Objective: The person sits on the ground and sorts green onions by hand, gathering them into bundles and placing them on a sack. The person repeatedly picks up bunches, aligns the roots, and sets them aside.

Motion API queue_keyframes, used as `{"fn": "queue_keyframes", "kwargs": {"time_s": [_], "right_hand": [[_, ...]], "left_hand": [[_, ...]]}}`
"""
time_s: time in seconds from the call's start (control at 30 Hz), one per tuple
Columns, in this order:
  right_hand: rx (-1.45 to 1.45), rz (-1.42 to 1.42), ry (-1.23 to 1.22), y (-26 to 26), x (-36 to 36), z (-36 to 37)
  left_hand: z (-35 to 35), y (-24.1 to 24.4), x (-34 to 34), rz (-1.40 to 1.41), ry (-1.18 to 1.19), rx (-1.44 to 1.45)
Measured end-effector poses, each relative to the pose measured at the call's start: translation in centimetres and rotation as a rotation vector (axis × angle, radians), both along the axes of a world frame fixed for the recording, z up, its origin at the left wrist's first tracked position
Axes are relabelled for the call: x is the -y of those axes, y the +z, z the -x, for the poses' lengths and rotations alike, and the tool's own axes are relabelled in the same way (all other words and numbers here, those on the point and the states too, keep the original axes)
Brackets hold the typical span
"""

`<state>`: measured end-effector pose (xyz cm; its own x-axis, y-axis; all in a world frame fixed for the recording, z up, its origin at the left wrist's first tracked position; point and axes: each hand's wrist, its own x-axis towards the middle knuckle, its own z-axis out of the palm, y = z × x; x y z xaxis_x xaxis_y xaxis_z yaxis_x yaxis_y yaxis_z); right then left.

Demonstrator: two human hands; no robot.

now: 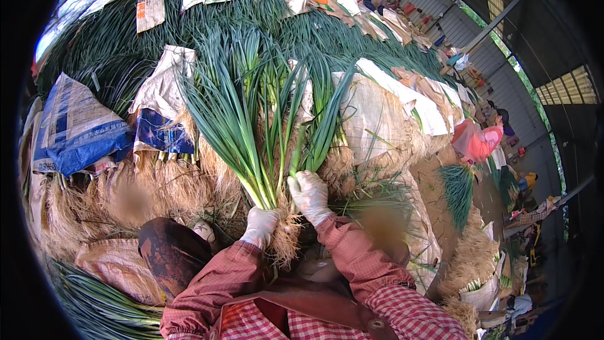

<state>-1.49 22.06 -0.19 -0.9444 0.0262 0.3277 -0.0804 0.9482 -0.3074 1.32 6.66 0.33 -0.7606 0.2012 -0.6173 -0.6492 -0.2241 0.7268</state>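
A bunch of green onions (240,146) stands before me, leaves pointing away and stringy roots hanging towards my lap. My left hand (260,227), in a whitish glove, is closed around its pale stems just above the roots. To its right, my right hand (309,194), also gloved, pinches a green leaf or stalk (296,153), which looks blurred. Beyond both hands lie more green onions with tan roots (174,179), partly covered by woven sacks (373,113).
A blue and white sack (82,127) covers bundles at the left. More green onions (104,304) lie at lower left beside a sack (120,269). A person in pink (477,139) holds a bundle at the right; other people are at the top. My knee (172,252) is left of my hands.
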Motion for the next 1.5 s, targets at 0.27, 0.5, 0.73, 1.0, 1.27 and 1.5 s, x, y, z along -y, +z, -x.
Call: {"fn": "queue_keyframes", "kwargs": {"time_s": [0.27,0.5,0.73,1.0,1.27,1.5], "right_hand": [[0.233,1.873,0.159,9.2,3.0,1.8],[-0.135,1.528,-0.556,-0.3,-16.0,-2.3],[0.415,2.028,-0.066,-0.9,-1.6,-0.4],[0.419,1.381,-0.373,-1.9,1.7,-0.8],[0.397,2.150,-0.183,-3.6,-2.0,0.0],[0.784,1.334,-0.198,-19.5,-7.0,-2.3]], "left_hand": [[0.4,-1.5,0.3,0.201,0.012,-0.075],[0.6,-4.1,0.8,-0.386,-0.078,-0.242],[1.0,-2.4,3.4,-0.332,-0.163,-0.412],[-0.2,-2.1,1.2,-0.214,-0.035,-0.124],[-0.8,-3.8,0.2,-0.454,-0.007,-0.020],[0.0,-2.9,0.4,-0.551,-0.101,0.116]]}}
